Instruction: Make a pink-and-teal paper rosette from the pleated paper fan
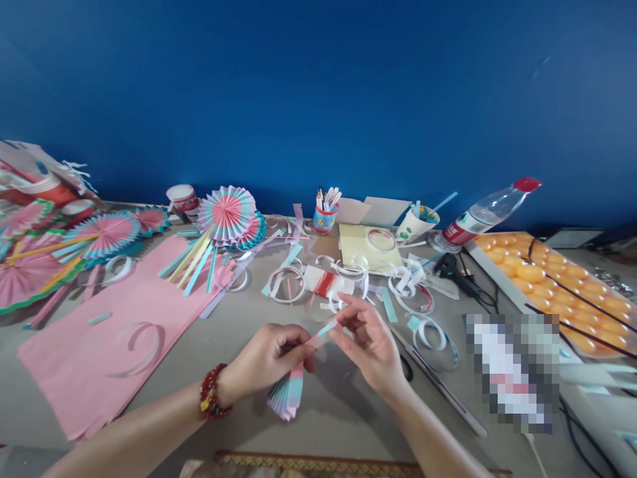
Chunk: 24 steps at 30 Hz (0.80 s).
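Observation:
Pleated paper [288, 393] in pink and light blue hangs below my left hand [273, 355], which grips its upper part between thumb and fingers. A flat end of the same paper runs up to the right, and my right hand [367, 342] pinches it between thumb and fingertips. Just beyond my hands lies a card wound with red thread [324, 284], among curled white paper strips [354, 269]. A silver, rod-like tool [448, 392] lies to the right of my right hand, and a dark loop partly shows beside that wrist.
Pink paper sheets [99, 345] and finished paper fans [226, 216] lie to the left. Behind stand a pen cup [326, 219] and a white paper cup [417, 224]. At right are a tilted plastic bottle [478, 219], a black glue gun [460, 275] and a tray of orange, rounded pieces [547, 285].

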{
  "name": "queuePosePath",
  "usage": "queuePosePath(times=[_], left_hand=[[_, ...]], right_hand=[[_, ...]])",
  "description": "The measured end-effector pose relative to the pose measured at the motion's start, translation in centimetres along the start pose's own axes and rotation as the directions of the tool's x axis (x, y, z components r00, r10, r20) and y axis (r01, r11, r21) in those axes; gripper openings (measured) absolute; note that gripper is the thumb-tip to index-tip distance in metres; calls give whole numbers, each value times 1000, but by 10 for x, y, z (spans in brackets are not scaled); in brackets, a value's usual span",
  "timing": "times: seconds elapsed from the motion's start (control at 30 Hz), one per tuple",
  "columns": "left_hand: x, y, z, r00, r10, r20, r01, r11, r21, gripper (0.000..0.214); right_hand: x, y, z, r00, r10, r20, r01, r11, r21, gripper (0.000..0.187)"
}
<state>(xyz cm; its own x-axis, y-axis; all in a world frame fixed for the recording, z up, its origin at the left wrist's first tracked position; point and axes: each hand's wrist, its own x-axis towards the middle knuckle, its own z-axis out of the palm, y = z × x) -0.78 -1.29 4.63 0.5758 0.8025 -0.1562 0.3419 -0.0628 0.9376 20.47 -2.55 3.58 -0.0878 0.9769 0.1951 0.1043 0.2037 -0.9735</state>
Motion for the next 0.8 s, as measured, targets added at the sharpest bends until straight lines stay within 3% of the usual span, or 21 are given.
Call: queuePosePath(times=[0.2, 0.27, 0.4, 0.47, 0.67, 0.8], left_hand=[[-1, 0, 1, 1000, 9, -14, -8, 1000, 21, 41], [-1, 0, 3, 999, 0, -33, 0, 1000, 0, 44], [-1, 0, 4, 997, -13, -70, 11, 999, -32, 45], [-1, 0, 5, 998, -4, -61, 2, 999, -40, 43], [0, 0, 7, 1000, -22, -23, 21, 999, -40, 46], [1, -2, 5, 999, -36, 25, 39, 989, -141, 44]], right_hand=[[-1, 2, 0, 999, 14, -30, -16, 998, -59, 31], [-2, 3, 2, 1000, 14, -9, -14, 1000, -19, 43], [-3, 7, 6, 998, 8, 66, -13, 997, 74, 86], [-2, 7, 9, 996, 33, 85, -38, 997, 64, 95], [-2, 7, 11, 999, 51, -17, -48, 991, 126, 78], [-4, 8, 8, 997, 29, -67, -24, 997, 80, 70]])
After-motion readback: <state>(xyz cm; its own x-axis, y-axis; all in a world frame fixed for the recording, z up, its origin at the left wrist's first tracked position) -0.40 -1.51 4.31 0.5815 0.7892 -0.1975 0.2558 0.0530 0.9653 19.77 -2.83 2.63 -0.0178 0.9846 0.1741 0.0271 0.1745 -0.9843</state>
